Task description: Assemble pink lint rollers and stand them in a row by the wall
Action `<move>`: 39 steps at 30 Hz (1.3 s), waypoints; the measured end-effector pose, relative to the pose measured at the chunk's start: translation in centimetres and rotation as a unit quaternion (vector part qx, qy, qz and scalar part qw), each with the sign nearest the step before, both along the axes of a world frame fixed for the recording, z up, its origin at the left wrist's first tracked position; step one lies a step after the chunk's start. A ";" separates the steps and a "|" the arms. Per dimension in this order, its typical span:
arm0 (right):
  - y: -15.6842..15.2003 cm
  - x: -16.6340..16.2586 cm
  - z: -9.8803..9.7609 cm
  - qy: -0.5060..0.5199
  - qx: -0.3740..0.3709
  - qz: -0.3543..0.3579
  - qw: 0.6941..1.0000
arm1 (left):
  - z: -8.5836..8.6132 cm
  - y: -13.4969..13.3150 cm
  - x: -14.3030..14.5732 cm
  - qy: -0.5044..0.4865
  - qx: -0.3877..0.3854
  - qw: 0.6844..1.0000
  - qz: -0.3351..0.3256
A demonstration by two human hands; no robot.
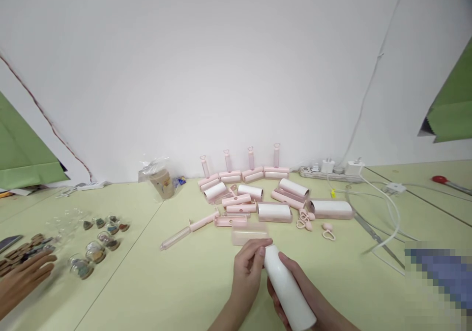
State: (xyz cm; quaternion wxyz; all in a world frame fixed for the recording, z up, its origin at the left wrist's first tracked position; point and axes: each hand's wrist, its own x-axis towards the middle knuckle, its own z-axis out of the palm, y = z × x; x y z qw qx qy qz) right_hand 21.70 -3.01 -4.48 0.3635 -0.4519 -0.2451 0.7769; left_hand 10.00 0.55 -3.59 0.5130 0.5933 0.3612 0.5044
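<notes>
A white lint roller refill (287,289) lies slanted in my right hand (298,284), whose fingers and thumb wrap round its sides. At the roll's far end, my left hand (251,262) has its thumb and fingers pressed together against the edge. Whether a bit of the sheet is between those fingertips is hard to see. Just beyond my left hand is a translucent pink cover (250,233). Further back lie more white rolls in pink covers, among them one roll (275,212), along with pink handle pieces (236,200) and heart-shaped pink end pieces (328,231).
Several assembled pink lint rollers (276,171) stand along the wall. A power strip (328,173) with chargers and white cables (394,218) is at right. At left are small glass domes (96,252), wooden discs (22,252), another person's hand (27,279) and a bagged cup (161,183).
</notes>
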 end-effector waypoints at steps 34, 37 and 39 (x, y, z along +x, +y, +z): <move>-1.2 0.5 0.2 -0.362 0.628 -0.161 0.670 | 0.3 -1.3 1.6 -0.258 -0.197 0.942 0.086; -1.1 0.4 -0.1 -0.370 0.630 -0.168 0.662 | 0.1 -1.5 1.6 -0.248 -0.176 0.949 0.082; -1.3 0.1 -0.1 -0.372 0.616 -0.173 0.672 | -0.3 -1.6 1.6 -0.228 -0.158 0.956 0.090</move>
